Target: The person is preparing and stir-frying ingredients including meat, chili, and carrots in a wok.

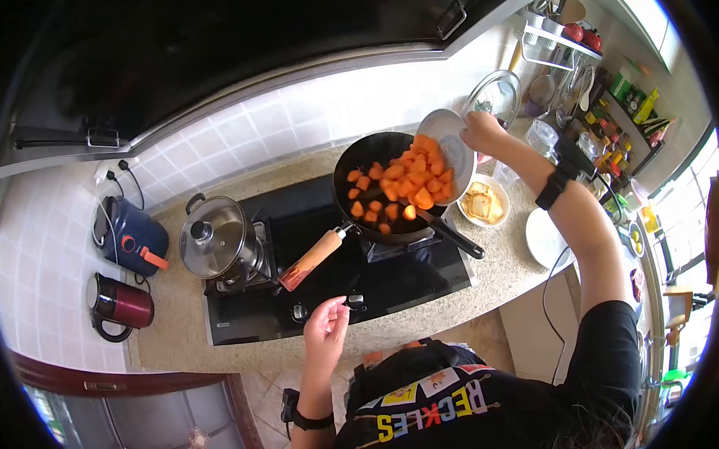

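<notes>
While I watch the head feed, I log what sits on the counter:

Right hand: one right hand [483,132] at the counter's back edge, closed on the rim of one white round bowl [451,148], which it holds tilted on edge.
Bowl's place: over the far right rim of one black frying pan [375,155], mouth facing the pan.
Orange chunks: the orange chunks [400,185] run from the bowl's lip into the pan; too heaped for me to count exactly, roughly two dozen.
Left hand: one left hand [326,322] at the counter's front edge, fingers loosely curled, gripping nothing I can see; I cannot tell whether it touches a knob.
Hob: one black glass two-burner hob [325,291], two knobs along its front.
Pan handles: one wooden handle [314,259] pointing at the front edge, one black utensil handle [452,234] on the right rim.
Pots: one steel pot with a glass lid [216,239] on the left burner.
Kettles: two at the left end, one dark blue [129,234], one red [121,303].
Right of the hob: one small white dish of pale food [484,203], one white plate [544,239].
</notes>
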Action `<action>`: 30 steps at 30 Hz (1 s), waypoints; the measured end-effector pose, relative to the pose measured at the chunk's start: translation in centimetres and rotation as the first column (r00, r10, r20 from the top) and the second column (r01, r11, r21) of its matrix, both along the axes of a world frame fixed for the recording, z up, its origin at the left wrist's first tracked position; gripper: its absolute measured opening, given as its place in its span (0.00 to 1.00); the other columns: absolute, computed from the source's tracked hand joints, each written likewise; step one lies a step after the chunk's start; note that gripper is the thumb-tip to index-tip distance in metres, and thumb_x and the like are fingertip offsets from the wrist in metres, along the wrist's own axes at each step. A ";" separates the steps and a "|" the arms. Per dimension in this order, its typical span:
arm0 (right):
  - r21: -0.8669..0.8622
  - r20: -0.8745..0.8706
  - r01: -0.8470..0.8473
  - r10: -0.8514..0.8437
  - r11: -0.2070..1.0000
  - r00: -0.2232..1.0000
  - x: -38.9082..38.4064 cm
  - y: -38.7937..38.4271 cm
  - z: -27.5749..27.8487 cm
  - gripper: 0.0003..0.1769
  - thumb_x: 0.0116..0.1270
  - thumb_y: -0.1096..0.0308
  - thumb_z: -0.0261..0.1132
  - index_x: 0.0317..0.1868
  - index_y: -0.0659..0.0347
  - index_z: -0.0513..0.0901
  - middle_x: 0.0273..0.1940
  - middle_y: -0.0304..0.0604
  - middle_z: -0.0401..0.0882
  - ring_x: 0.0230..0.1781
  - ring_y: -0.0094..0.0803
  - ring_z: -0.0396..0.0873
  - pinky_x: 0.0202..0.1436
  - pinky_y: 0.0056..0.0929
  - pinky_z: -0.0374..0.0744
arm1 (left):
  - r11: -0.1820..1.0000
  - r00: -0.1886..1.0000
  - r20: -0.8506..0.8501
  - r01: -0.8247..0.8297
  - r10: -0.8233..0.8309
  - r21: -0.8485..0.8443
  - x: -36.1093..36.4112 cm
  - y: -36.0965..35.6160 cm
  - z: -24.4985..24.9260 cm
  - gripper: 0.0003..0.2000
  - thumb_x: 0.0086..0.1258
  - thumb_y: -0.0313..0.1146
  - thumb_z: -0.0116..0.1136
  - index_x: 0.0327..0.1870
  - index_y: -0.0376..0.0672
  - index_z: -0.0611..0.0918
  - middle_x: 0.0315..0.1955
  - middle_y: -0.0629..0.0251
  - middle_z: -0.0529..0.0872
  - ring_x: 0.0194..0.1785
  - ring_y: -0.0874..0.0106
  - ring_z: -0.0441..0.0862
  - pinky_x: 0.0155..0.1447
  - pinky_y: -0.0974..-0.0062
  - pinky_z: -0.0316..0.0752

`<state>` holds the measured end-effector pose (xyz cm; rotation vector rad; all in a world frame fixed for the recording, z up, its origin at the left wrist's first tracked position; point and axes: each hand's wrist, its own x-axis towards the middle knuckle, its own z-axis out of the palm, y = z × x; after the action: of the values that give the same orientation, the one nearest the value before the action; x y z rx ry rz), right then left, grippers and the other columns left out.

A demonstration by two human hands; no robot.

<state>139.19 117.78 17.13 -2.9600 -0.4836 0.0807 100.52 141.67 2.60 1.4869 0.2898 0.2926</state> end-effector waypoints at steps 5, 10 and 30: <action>-0.072 0.207 -0.046 0.060 0.996 0.977 -1.4 1.7 2.0 0.13 0.59 0.66 0.59 0.34 0.71 0.81 0.33 0.63 0.81 0.39 0.57 0.81 0.46 0.46 0.80 | 0.997 0.997 -0.029 0.072 -0.071 0.013 -0.2 0.9 -1.1 0.11 0.68 0.22 0.57 0.51 0.35 0.79 0.35 0.68 0.81 0.40 0.82 0.77 0.46 0.84 0.72; -0.062 0.292 -0.006 0.024 0.998 0.956 -3.2 2.7 4.2 0.12 0.59 0.67 0.60 0.38 0.69 0.79 0.34 0.61 0.81 0.40 0.56 0.81 0.46 0.46 0.80 | 0.990 0.991 0.007 0.135 -0.135 0.032 0.2 1.2 -2.2 0.11 0.68 0.23 0.57 0.51 0.37 0.79 0.36 0.67 0.82 0.37 0.83 0.77 0.40 0.86 0.73; 0.804 -0.512 0.574 -0.310 0.157 0.801 -20.3 -15.6 0.2 0.12 0.61 0.71 0.58 0.43 0.70 0.78 0.33 0.51 0.82 0.29 0.39 0.85 0.32 0.35 0.88 | 0.810 0.806 -0.087 0.577 -0.585 -0.098 3.6 -2.9 -2.2 0.12 0.67 0.21 0.56 0.52 0.33 0.78 0.40 0.65 0.81 0.43 0.80 0.78 0.50 0.83 0.73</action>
<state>118.86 102.14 17.31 -1.6892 0.3656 0.0417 104.13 138.80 0.41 1.4532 -0.0798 -0.2989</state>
